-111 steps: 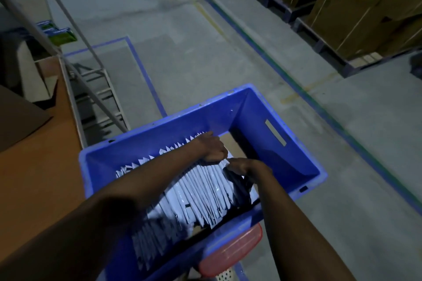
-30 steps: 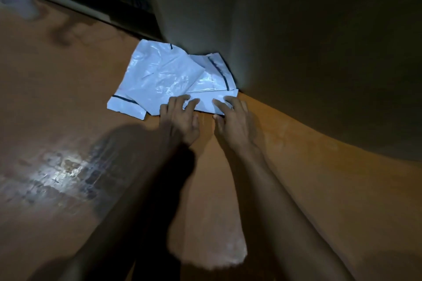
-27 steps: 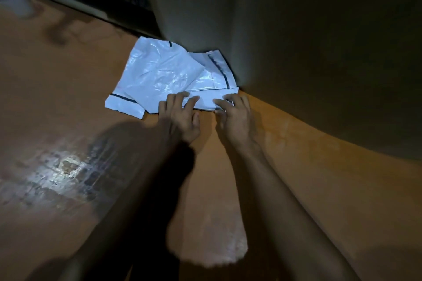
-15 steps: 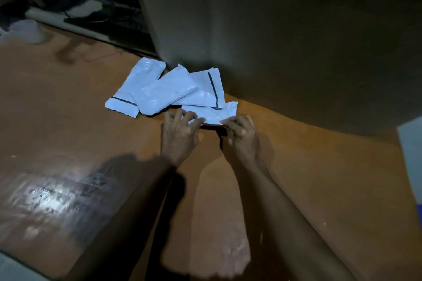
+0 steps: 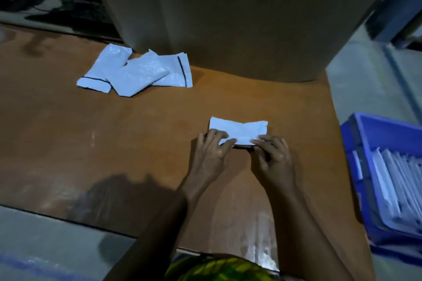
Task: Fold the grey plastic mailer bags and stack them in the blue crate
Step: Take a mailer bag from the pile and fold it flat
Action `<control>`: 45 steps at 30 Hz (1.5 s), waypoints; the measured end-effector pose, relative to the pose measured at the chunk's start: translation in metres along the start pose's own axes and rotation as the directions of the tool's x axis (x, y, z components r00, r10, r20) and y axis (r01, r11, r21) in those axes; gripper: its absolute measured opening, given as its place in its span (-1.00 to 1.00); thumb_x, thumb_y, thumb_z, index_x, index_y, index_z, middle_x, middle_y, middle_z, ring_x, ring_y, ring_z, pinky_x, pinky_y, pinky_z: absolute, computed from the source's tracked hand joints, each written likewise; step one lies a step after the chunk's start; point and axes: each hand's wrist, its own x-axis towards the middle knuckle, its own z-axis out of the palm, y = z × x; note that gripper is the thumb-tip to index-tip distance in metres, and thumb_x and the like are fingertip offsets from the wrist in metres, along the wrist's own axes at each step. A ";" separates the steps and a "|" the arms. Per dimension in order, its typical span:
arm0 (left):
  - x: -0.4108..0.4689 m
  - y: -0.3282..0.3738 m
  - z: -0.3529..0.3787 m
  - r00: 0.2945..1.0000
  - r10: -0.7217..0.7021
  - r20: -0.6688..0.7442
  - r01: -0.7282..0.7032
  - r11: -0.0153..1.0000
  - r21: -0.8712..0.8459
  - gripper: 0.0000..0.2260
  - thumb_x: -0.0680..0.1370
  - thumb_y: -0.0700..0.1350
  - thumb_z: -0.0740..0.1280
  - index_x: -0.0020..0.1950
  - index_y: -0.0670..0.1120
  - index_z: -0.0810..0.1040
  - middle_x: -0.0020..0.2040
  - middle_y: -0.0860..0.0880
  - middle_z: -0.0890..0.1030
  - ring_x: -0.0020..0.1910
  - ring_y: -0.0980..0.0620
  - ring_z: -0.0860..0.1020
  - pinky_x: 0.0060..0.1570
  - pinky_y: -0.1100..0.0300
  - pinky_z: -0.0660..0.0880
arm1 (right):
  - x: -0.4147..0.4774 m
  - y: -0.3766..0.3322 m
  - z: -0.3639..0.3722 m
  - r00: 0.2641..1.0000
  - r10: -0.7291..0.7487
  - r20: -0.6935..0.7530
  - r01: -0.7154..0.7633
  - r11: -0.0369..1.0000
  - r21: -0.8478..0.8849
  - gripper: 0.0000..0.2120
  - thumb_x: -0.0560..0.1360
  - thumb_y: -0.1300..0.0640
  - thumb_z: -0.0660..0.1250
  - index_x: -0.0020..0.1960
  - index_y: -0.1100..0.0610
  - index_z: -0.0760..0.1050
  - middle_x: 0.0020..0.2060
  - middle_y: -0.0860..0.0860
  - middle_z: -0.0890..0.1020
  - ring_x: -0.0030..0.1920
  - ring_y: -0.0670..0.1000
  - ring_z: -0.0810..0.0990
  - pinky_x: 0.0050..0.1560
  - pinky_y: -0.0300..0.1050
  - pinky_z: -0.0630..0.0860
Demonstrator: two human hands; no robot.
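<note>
The grey mailer bag (image 5: 238, 131) lay centre-right of the frame on the brown table (image 5: 137, 132), partly folded. The left hand (image 5: 211, 150) and right hand (image 5: 272, 155) each pinched its near edge, fingers curled over the fold. Several loose mailers (image 5: 134, 73) lay overlapped at upper left, against the cardboard box (image 5: 228, 18). The blue crate (image 5: 356, 166) stood at the right edge, with folded bags (image 5: 397, 189) ranked inside. Judgement: thin film, very light, limp and slick; creases were likely to spring open. Best held along the folded edge at both ends, pressed flat.
</note>
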 end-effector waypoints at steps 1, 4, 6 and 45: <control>-0.006 0.004 0.003 0.999 -0.036 0.028 0.036 0.999 -0.021 -0.81 0.58 -0.11 0.43 0.20 -0.01 0.69 0.15 -0.05 0.63 0.18 -0.13 0.56 0.02 -0.03 0.39 | -0.005 0.001 -0.002 1.000 0.000 0.028 0.000 1.000 0.001 -0.82 0.55 0.18 0.43 0.13 0.10 0.72 0.17 0.06 0.66 0.12 0.10 0.56 0.15 0.02 0.52; -0.006 0.014 -0.003 0.989 -0.133 0.059 0.138 0.987 -0.078 -0.71 0.70 0.01 0.25 0.35 -0.03 0.61 0.35 -0.05 0.58 0.38 -0.11 0.47 0.25 -0.06 0.42 | -0.003 -0.009 -0.009 1.000 -0.011 0.005 0.011 1.000 0.006 -0.77 0.60 0.18 0.34 0.21 0.14 0.68 0.25 0.07 0.64 0.20 0.09 0.56 0.28 -0.10 0.44; 0.004 0.018 -0.005 0.987 -0.121 0.103 0.132 0.986 -0.102 -0.62 0.74 -0.02 0.12 0.52 -0.09 0.46 0.54 -0.09 0.42 0.57 -0.10 0.28 0.52 0.00 0.23 | 0.008 -0.018 -0.001 0.998 -0.001 0.055 0.003 1.000 -0.024 -0.67 0.62 0.17 0.18 0.25 0.20 0.65 0.29 0.12 0.63 0.27 0.16 0.57 0.35 -0.03 0.43; 0.040 -0.016 0.026 0.835 -0.194 0.515 0.152 0.981 0.123 -0.36 0.62 0.20 -0.31 0.69 0.07 0.00 0.70 -0.06 -0.04 0.67 -0.17 -0.16 0.59 -0.21 -0.23 | 0.041 -0.006 0.047 0.807 0.279 0.520 -0.067 0.919 -0.390 -0.47 0.74 -0.08 -0.14 0.69 -0.03 0.02 0.68 -0.06 -0.02 0.67 0.07 -0.19 0.63 0.03 -0.20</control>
